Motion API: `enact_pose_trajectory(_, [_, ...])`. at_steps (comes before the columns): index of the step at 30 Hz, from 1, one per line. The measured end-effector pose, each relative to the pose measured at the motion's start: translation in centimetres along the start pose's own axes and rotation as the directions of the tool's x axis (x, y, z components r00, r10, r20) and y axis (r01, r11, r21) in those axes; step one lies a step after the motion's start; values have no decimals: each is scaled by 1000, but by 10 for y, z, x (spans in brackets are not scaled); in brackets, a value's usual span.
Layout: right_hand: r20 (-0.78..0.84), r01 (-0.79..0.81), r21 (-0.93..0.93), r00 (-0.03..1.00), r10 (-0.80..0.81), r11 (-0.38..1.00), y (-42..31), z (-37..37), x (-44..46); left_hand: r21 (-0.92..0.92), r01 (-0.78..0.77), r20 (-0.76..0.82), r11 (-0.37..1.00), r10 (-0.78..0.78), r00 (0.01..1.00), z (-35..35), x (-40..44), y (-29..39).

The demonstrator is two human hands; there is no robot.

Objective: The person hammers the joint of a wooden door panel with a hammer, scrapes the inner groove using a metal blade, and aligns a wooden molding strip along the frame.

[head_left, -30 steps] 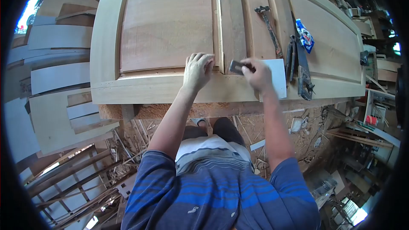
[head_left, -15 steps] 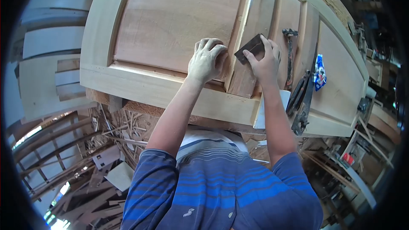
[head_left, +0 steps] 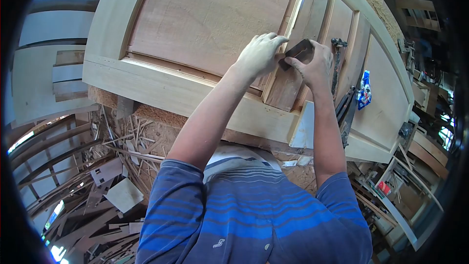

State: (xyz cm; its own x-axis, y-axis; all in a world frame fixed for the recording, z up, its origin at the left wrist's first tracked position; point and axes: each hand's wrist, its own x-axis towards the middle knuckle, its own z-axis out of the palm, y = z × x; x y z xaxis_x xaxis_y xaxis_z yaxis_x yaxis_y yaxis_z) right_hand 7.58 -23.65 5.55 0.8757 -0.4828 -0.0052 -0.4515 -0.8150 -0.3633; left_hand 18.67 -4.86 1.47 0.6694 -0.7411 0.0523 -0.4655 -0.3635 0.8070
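Note:
My right hand (head_left: 317, 66) pinches a dark flat rectangular piece (head_left: 299, 53) that looks like folded sandpaper, thumb on its near side. Close by on the left, my left hand (head_left: 261, 55) has its fingers bent together beside the piece's left edge. What those fingers hold, if anything, is hidden, and I cannot tell whether they touch the piece. Both hands are over a pale wooden panelled door (head_left: 195, 99), around a loose-looking wooden strip (head_left: 288, 85) along its middle. Pale dust coats the left hand.
A hammer (head_left: 337, 61), a dark metal hand plane (head_left: 345, 105) and a blue packet (head_left: 364, 90) lie on the door right of my hands. A white flat piece (head_left: 304, 127) is under my right forearm. Wood scraps (head_left: 141, 142) litter the floor; boards (head_left: 49, 80) stand left.
My left hand has moved right and up, closer to the dark piece. My right hand has shifted slightly right with the piece. The view has turned a little.

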Motion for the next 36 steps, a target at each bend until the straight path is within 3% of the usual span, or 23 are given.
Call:
enact_pose_trajectory(3, [87, 41, -5, 995, -41, 999, -15, -5, 5, 15, 46, 79, 999, -47, 996, -2, 13, 8])
enact_pose_trajectory(5, [144, 176, 164, 969, -200, 971, -9, -3, 22, 85, 54, 125, 995, -64, 990, -7, 15, 13])
enact_pose_trajectory(8, [203, 293, 304, 909, -363, 906, -10, -3, 48, 239, 10, 2, 971, -11, 1000, -7, 15, 12])
enact_pose_trajectory(10, [247, 391, 266, 856, -455, 881, -13, -4, 56, 262, 37, 43, 964, -50, 998, -13, 14, 12])
enact_pose_trajectory(14, [264, 410, 241, 845, -466, 880, -13, -6, 44, 251, 55, 123, 967, -88, 989, -18, 7, 13])
enact_pose_trajectory(21, [265, 432, 309, 817, -513, 848, -11, -3, 41, 237, -19, 24, 971, 14, 1000, -13, 1, 8])
enact_pose_trajectory(27, [241, 437, 331, 818, -523, 836, -9, 0, 34, 257, 18, 161, 966, -61, 985, -14, 8, 10])
enact_pose_trajectory(36, [268, 379, 295, 848, -457, 877, -11, -6, 26, 49, 49, 37, 998, -51, 998, -7, 12, 11])
